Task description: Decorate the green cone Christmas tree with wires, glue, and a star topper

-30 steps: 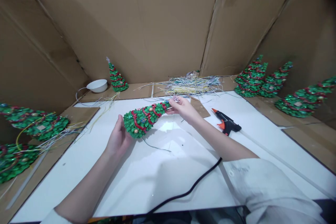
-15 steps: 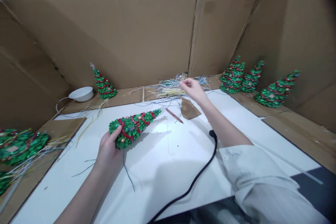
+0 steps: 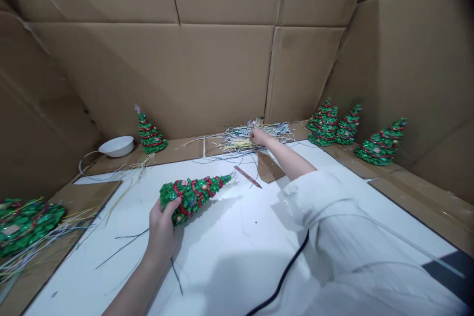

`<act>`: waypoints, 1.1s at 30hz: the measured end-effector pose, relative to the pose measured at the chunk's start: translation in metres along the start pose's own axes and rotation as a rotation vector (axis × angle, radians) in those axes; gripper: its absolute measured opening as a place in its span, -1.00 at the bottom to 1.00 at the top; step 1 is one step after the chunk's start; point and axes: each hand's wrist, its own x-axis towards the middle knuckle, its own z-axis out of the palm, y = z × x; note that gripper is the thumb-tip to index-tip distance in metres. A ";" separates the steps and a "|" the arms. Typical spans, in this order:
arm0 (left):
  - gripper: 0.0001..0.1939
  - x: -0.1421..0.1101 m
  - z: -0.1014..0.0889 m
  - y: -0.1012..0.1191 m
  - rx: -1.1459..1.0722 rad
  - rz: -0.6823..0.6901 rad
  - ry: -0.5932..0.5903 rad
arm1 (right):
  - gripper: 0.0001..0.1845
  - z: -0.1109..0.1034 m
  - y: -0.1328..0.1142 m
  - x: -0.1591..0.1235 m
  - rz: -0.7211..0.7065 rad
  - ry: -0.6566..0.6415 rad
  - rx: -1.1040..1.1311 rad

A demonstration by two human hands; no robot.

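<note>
My left hand (image 3: 163, 222) is closed around the base of a small Christmas tree (image 3: 194, 195), which lies on its side above the white tabletop. The tree is green with red garland and small baubles, and its clear tip points right. Dark green wires hang below my left wrist. My right hand (image 3: 259, 137) reaches to the far edge, its fingers closed over a pile of thin white and yellow wires (image 3: 237, 139). What its fingers hold, if anything, is too small to make out. A reddish-brown pointed stick (image 3: 247, 177) lies just past the tree's tip.
More decorated trees (image 3: 322, 126) stand at the back right, another tree (image 3: 151, 136) at the back left beside a white bowl (image 3: 117, 146). A brown scrap (image 3: 269, 168) and black cable (image 3: 285, 276) lie on the table. Cardboard walls (image 3: 222, 69) surround it.
My right hand has moved forward and down onto the wire pile. My left hand still holds the tree, nearly unmoved. The view has tilted slightly upward.
</note>
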 end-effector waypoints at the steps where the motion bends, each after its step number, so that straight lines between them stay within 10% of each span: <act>1: -0.77 0.001 -0.001 -0.001 0.010 0.015 -0.008 | -0.63 0.004 -0.003 0.005 -0.021 0.009 -0.016; 33: -0.69 0.005 -0.004 -0.007 0.047 0.056 -0.066 | -0.64 0.032 -0.045 0.036 -0.234 0.092 -0.125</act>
